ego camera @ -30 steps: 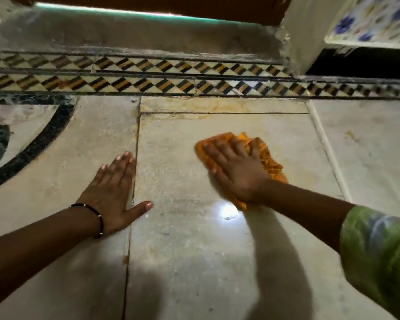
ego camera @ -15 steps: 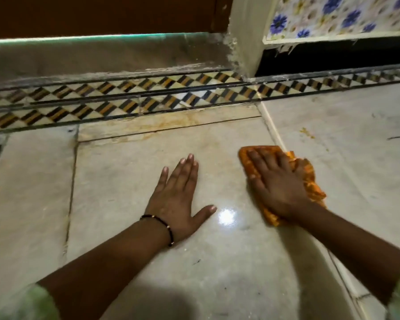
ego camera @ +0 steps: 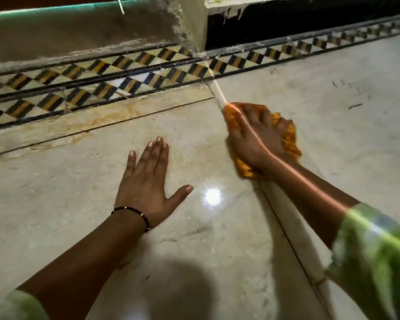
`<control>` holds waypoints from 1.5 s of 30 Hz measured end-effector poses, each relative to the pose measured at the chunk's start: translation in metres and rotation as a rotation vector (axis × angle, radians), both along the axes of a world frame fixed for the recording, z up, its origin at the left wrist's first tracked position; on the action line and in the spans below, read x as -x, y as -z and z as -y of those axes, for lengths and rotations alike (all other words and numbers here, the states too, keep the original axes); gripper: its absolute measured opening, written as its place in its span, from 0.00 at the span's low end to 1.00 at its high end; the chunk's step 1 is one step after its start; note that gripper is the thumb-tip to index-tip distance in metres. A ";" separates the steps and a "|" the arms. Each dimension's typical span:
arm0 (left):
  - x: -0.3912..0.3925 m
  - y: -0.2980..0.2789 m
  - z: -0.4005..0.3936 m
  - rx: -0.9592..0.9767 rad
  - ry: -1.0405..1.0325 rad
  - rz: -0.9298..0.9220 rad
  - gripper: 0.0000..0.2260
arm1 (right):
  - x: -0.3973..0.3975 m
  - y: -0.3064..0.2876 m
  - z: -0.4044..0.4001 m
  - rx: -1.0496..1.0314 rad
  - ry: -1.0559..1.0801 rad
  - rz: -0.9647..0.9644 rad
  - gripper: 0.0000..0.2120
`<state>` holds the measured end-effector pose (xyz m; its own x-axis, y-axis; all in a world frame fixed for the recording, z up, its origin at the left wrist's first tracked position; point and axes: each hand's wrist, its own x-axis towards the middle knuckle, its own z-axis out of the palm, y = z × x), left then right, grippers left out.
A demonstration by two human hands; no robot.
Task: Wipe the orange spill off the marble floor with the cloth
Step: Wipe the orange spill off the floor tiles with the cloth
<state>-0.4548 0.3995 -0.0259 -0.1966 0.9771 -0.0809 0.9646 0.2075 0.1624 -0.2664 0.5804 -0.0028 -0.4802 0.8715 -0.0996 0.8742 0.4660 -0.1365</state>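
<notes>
Cloth point(ego camera: 289, 137) lay bunched under my right hand point(ego camera: 256, 139), up at about one o'clock from frame centre. It was bright orange, crumpled into folds, its edges showing at the hand's far side, right side and heel. It straddled the pale raised joint strip point(ego camera: 219, 93) that ran between two marble slabs, and some of it reached onto the right-hand slab. My right hand pressed flat on top of it, fingers straight and slightly spread, pointing toward eleven o'clock; motion blur softened the fingertips, so I could not tell how hard the tips dug in.

My left hand point(ego camera: 146, 181) rested palm down on the marble floor point(ego camera: 79, 181) near centre, at about nine o'clock from the cloth and well apart from it. Its four fingers lay straight and close together, the thumb splayed out toward three o'clock. A dark beaded bracelet point(ego camera: 134, 214) circled that wrist. Green sleeves point(ego camera: 376, 255) showed at five and seven o'clock.

Floor looked pale, glossy, with a bright lamp glare point(ego camera: 213, 197) between my hands. Yellowish-orange staining point(ego camera: 116, 115) ran along the narrow slab at ten o'clock, just below the black, yellow and white patterned tile border point(ego camera: 125, 82). I could make out no distinct orange puddle beside the cloth itself.
</notes>
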 end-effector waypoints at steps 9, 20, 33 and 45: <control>0.002 0.000 0.000 -0.020 -0.001 0.028 0.43 | -0.094 -0.002 0.036 -0.007 -0.190 0.085 0.31; 0.002 -0.001 -0.001 -0.025 -0.001 0.027 0.43 | 0.019 0.001 0.003 0.012 -0.248 -0.014 0.27; 0.002 0.000 0.002 -0.069 -0.009 0.064 0.44 | 0.041 0.001 -0.058 0.004 0.079 0.038 0.29; 0.004 0.001 0.002 -0.115 -0.006 0.078 0.44 | -0.030 -0.004 -0.017 -0.065 -0.066 0.101 0.32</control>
<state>-0.4584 0.3978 -0.0271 -0.2000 0.9797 0.0162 0.9469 0.1890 0.2601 -0.2363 0.5970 0.0010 -0.5269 0.8446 -0.0949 0.8492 0.5279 -0.0168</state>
